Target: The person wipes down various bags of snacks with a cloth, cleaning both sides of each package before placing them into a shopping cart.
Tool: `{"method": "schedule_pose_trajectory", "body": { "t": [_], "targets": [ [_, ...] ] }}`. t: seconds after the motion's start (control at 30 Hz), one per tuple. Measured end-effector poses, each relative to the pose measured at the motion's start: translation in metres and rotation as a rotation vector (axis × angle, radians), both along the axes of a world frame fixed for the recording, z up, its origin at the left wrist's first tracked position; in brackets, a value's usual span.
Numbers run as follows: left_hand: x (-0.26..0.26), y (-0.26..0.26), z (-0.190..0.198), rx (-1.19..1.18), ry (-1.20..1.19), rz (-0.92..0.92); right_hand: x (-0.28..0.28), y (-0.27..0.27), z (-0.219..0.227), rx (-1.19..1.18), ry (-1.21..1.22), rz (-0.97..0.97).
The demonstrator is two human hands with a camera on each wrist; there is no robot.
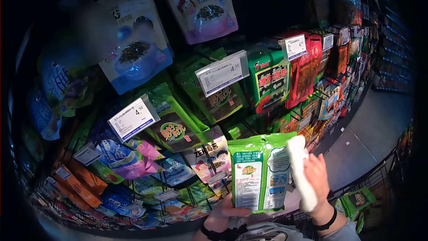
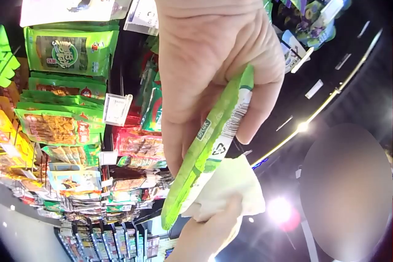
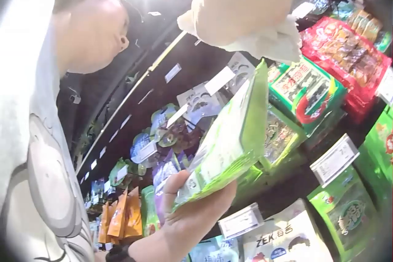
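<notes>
A green snack packet [image 1: 254, 174] is upright, its printed back facing the head camera. My left hand [image 1: 223, 214] grips its lower left part; the left wrist view shows the packet [image 2: 212, 145] edge-on between thumb and fingers of that hand [image 2: 215, 47]. A folded white cloth or tissue [image 1: 303, 174] lies along the packet's right edge, held by my right hand [image 1: 317, 180]. In the right wrist view the cloth [image 3: 276, 44] shows under the right hand [image 3: 245, 4], above the packet [image 3: 230, 133]. Whether cloth and packet touch is unclear.
Racks of hanging snack packets [image 1: 171, 125] with price tags [image 1: 133, 118] stand in front and to the left. A wire basket or cart [image 1: 379, 174] with green packets [image 1: 359, 200] is at the lower right, beside the tiled floor [image 1: 347, 143].
</notes>
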State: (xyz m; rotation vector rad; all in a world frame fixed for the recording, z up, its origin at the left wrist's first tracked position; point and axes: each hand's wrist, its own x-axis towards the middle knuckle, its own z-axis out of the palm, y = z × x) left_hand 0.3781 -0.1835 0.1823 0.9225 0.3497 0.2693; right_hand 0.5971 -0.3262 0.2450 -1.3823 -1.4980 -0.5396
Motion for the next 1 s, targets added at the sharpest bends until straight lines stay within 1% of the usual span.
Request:
{"method": "schedule_pose_trajectory", "body": {
  "t": [0.07, 0.1, 0.13, 0.17, 0.3, 0.33, 0.37, 0.43, 0.5, 0.53, 0.6, 0.67, 0.73, 0.77, 0.9, 1.0],
  "targets": [
    [0.006, -0.004, 0.005, -0.029, -0.082, 0.045, -0.017, 0.003, 0.021, -0.287, -0.121, 0.023],
    [0.008, -0.003, -0.001, -0.03, -0.08, 0.044, -0.022, 0.007, 0.027, -0.44, -0.159, 0.042],
    [0.01, 0.0, -0.011, -0.029, -0.17, -0.016, -0.025, 0.01, 0.03, -0.592, -0.196, 0.062],
    [0.01, 0.002, -0.015, -0.028, -0.259, -0.077, -0.027, 0.015, 0.023, -0.604, -0.224, 0.068],
    [0.007, 0.0, -0.014, -0.014, -0.268, -0.064, -0.032, 0.016, 0.024, -0.634, -0.287, 0.091],
    [0.005, -0.001, -0.015, -0.034, -0.248, -0.029, -0.032, 0.016, 0.025, -0.637, -0.284, 0.095],
    [0.004, -0.002, -0.015, -0.054, -0.229, 0.005, -0.032, 0.017, 0.025, -0.668, -0.29, 0.129],
    [0.001, -0.001, -0.015, -0.053, -0.229, -0.001, -0.031, 0.017, 0.024, -0.699, -0.296, 0.163],
    [0.0, -0.003, -0.012, -0.049, -0.232, -0.008, -0.029, 0.017, 0.021, -0.706, -0.311, 0.268],
    [0.0, -0.009, -0.005, -0.062, -0.195, 0.05, -0.028, 0.016, 0.021, -0.704, -0.311, 0.268],
    [0.0, -0.023, 0.017, -0.075, -0.13, 0.174, -0.025, 0.018, 0.021, -0.76, -0.348, 0.441],
    [0.007, -0.023, 0.036, -0.06, -0.096, 0.3, -0.02, 0.019, 0.016, -0.713, -0.376, 0.461],
    [0.017, -0.008, 0.045, 0.009, -0.126, 0.308, -0.011, 0.019, 0.013, -0.641, -0.388, 0.649],
    [0.023, -0.004, 0.05, 0.051, -0.13, 0.31, -0.007, 0.017, 0.01, -0.619, -0.417, 0.639],
    [0.04, 0.01, 0.068, 0.213, -0.138, 0.327, 0.002, 0.001, -0.006, -0.569, 0.14, 0.253],
    [0.046, 0.026, 0.077, 0.327, -0.138, 0.358, 0.011, -0.014, -0.027, -0.485, 0.57, 0.004]
  ]
}}
